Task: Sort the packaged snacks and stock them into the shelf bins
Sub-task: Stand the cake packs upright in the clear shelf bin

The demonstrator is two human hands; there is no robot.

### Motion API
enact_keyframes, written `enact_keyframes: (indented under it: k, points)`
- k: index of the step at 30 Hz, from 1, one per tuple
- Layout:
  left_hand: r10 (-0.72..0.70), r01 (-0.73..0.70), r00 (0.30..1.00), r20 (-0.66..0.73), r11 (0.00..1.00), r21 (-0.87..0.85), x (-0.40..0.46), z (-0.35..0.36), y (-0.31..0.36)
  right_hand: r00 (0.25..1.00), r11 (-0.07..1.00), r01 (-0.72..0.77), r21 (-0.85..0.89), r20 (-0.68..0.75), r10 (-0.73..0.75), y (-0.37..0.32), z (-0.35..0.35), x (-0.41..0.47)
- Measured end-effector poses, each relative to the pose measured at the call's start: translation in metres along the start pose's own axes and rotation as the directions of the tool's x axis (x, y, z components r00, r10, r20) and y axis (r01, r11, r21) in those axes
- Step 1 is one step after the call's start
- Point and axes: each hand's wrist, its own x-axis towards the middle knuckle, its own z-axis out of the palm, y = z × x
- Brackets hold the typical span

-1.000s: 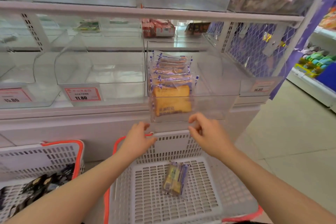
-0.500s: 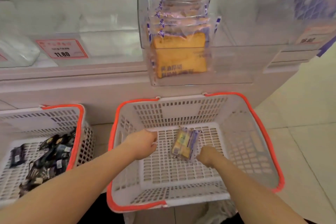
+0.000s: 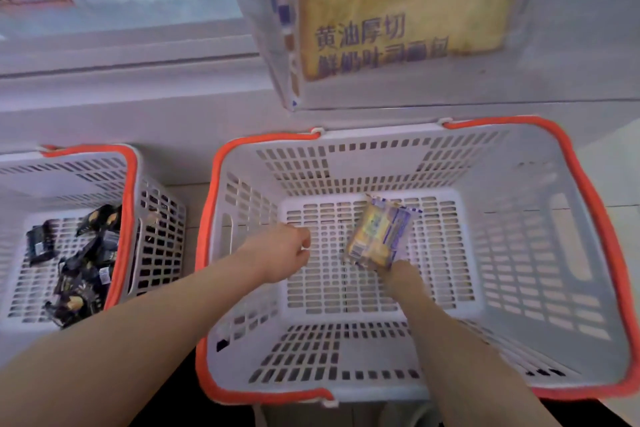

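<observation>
Orange-rimmed white basket (image 3: 595,218) sits on the floor w/ both hands down inside it. One toast pkt (image 3: 377,236) is left on the basket floor, just ahead of the right hand (image 3: 398,270). Right hand's fingertips are at the pkt's near edge, touching it, but fingers are hidden behind the wrist, so can't tell if they've pinched it or not. Left hand (image 3: 287,253) is off to the pkt's left, apart from it, fingers curled in, nothing in it.

Risks, my guess: wrapper looks slick and crinkly, so a grab by one corner could let it slide out or swing on the way up. A seam could also catch in the slotted basket floor.

Pkt lies flat, long axis running away from the right hand and leaning a bit right, far end toward the shelf. The shelf bin (image 3: 571,55) above and beyond both hands holds matching pkts standing on edge, so this one prob needs turning upright before it goes in.

Second basket (image 3: 131,184) out past the left hand holds dark-wrapped snacks (image 3: 79,274), not yet stocked.
</observation>
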Motion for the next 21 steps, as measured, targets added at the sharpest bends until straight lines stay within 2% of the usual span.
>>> enact_keyframes:
  k: [5,9,12,15,18,21]
  points:
    - [0.014,-0.015,1.0,-0.014,1.0,-0.019,0.008,0.005,-0.008,0.99,0.981,0.143,0.128,-0.034,-0.14,-0.016,-0.009,-0.006]
    - [0.068,-0.07,0.996,-0.061,0.997,-0.041,0.006,0.002,0.005,0.923,0.916,0.378,0.134,-0.134,-0.361,-0.024,-0.047,-0.043]
    - [0.123,-0.133,0.979,-0.164,0.99,-0.047,-0.005,-0.006,0.024,0.876,0.864,0.465,0.195,-0.242,-0.417,-0.03,-0.081,-0.086]
    - [0.19,-0.213,0.935,-0.301,0.976,-0.044,-0.024,-0.017,0.046,0.85,0.811,0.519,0.271,-0.269,-0.454,-0.039,-0.111,-0.136]
    - [0.257,-0.293,0.877,-0.406,0.956,-0.028,-0.052,-0.028,0.066,0.835,0.744,0.55,0.38,-0.233,-0.499,-0.042,-0.135,-0.192]
    - [0.246,-0.347,0.797,-0.552,0.934,-0.085,-0.084,-0.039,0.077,0.781,0.643,0.605,0.469,-0.194,-0.594,-0.041,-0.155,-0.247]
